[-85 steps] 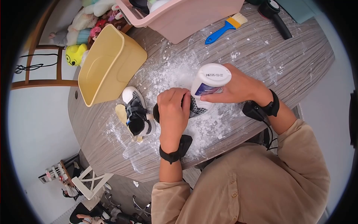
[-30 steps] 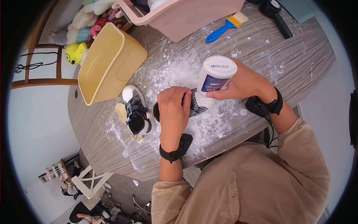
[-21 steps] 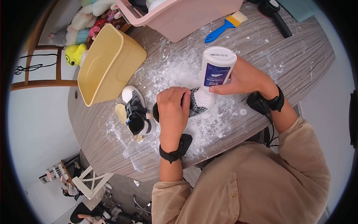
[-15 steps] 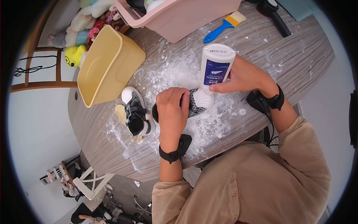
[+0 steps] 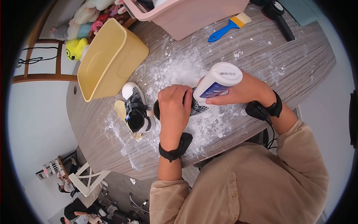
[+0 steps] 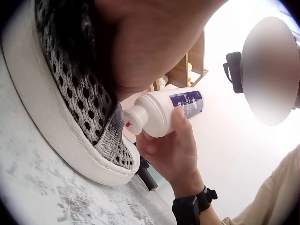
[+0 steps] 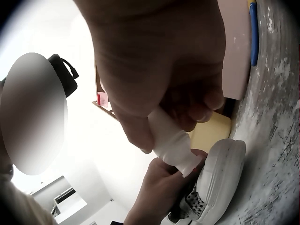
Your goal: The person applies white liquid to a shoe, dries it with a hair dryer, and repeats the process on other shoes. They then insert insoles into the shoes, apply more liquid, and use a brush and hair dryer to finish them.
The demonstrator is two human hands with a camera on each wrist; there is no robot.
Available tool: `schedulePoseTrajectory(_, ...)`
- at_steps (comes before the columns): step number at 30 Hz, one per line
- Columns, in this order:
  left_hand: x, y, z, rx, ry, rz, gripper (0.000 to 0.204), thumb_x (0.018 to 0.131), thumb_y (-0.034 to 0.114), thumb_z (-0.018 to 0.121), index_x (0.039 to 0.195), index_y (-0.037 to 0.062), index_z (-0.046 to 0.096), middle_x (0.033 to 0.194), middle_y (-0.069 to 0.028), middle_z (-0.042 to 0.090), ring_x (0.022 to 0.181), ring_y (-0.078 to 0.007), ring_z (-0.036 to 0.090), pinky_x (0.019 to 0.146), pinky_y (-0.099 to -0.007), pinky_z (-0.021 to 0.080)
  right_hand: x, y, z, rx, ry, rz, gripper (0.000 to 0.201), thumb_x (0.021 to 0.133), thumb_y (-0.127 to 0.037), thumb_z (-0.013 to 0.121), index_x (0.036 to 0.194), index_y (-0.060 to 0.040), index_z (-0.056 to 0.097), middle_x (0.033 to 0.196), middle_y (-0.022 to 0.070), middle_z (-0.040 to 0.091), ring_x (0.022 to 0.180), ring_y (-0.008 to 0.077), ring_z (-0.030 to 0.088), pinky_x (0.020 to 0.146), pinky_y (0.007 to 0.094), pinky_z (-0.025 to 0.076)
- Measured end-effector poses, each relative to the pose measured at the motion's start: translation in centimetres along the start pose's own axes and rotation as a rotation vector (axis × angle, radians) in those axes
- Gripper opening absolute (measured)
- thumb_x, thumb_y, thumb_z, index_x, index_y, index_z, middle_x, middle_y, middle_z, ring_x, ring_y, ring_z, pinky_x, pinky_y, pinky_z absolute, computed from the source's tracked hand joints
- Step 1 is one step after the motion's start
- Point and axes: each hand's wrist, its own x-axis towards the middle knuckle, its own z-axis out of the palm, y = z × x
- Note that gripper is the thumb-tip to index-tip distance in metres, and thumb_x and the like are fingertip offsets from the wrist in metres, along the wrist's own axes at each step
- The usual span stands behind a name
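Note:
My right hand (image 5: 244, 89) grips a white bottle (image 5: 220, 80) with a blue label, tilted with its base up and its cap end low over the front of a grey mesh shoe (image 5: 199, 108). In the left wrist view the bottle's white head (image 6: 136, 119) is beside the shoe's upper, above the white sole (image 6: 61, 136). My left hand (image 5: 173, 108) holds the shoe at its dark opening, fingers curled over it. A second shoe (image 5: 135, 108) with black straps stands to the left, a pale insole (image 5: 120, 110) beside it.
White residue covers much of the wooden table (image 5: 298, 63). A yellow bin (image 5: 130, 56) is at the back left, a pink bin (image 5: 194, 16) behind. A blue brush (image 5: 223, 30) and a black-handled tool (image 5: 284, 27) lie toward the back right.
The bottle has gone from more upright near the toe to a stronger tilt, its low end shifted left over the shoe's front. My left hand keeps its hold. The head view has shifted slightly.

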Motion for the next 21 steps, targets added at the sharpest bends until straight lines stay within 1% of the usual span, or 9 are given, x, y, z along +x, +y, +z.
schedulePoseTrajectory(3,0.0,0.0,0.0,0.002,0.0,0.001,0.004,0.078,0.005,0.065,0.082,0.0034,0.064,0.079,-0.0087,0.062,0.076,-0.0286,0.056,0.076,-0.0378,0.04,0.3,1.0,0.2,-0.07,-0.012,-0.128,0.043,0.072,-0.032,0.075,0.102,-0.003,0.064,0.089,0.0156,0.067,0.075,0.0294,0.063,0.067,0.0355,0.05)
schedulePoseTrajectory(6,0.0,0.0,0.0,0.008,-0.002,0.0,0.004,0.078,0.005,0.065,0.082,0.0033,0.064,0.079,-0.0087,0.062,0.076,-0.0284,0.057,0.075,-0.0378,0.04,0.3,1.1,0.2,-0.034,-0.015,-0.119,0.04,0.073,-0.03,0.074,0.099,-0.002,0.065,0.087,0.018,0.067,0.077,0.0348,0.063,0.067,0.0376,0.05)
schedulePoseTrajectory(9,0.0,0.0,0.0,0.014,-0.006,0.0,0.004,0.078,0.005,0.065,0.082,0.0033,0.064,0.079,-0.0087,0.062,0.076,-0.0285,0.057,0.075,-0.0379,0.04,0.3,0.9,0.1,-0.02,-0.042,-0.116,0.039,0.073,-0.031,0.073,0.097,-0.0009,0.064,0.085,0.0184,0.066,0.075,0.0359,0.062,0.066,0.0378,0.05)
schedulePoseTrajectory(13,0.0,0.0,0.1,0.021,-0.006,0.004,0.004,0.078,0.004,0.065,0.082,0.0032,0.064,0.079,-0.0087,0.062,0.076,-0.0286,0.057,0.076,-0.038,0.04,0.1,0.4,-0.3,-0.125,-0.014,-0.121,0.041,0.072,-0.032,0.073,0.095,-0.0003,0.064,0.083,0.0192,0.065,0.074,0.0372,0.061,0.065,0.0381,0.049)
schedulePoseTrajectory(15,-0.1,0.1,0.0,0.023,-0.024,-0.013,0.005,0.079,0.005,0.064,0.084,0.0028,0.063,0.082,-0.0102,0.063,0.079,-0.0296,0.058,0.077,-0.0383,0.041,0.1,0.4,-0.5,-0.173,-0.016,-0.112,0.041,0.071,-0.032,0.074,0.095,-0.0003,0.064,0.082,0.0196,0.065,0.073,0.0374,0.06,0.065,0.038,0.049)
schedulePoseTrajectory(18,-0.1,0.1,-0.1,0.027,-0.035,-0.02,0.005,0.08,0.006,0.064,0.084,0.0028,0.063,0.083,-0.0103,0.064,0.081,-0.0296,0.058,0.078,-0.0381,0.042,0.0,-0.1,-0.8,-0.167,-0.018,-0.054,0.042,0.07,-0.031,0.074,0.096,0.0,0.064,0.082,0.0192,0.065,0.073,0.0365,0.061,0.065,0.0372,0.049)
schedulePoseTrajectory(21,-0.1,0.0,0.0,0.028,-0.033,-0.017,0.005,0.081,0.007,0.065,0.084,0.0032,0.064,0.082,-0.0098,0.064,0.081,-0.029,0.058,0.078,-0.0377,0.042,0.0,0.1,-0.9,-0.147,0.05,-0.092,0.042,0.07,-0.029,0.074,0.097,0.0008,0.063,0.081,0.0186,0.065,0.073,0.0351,0.062,0.065,0.0359,0.05)
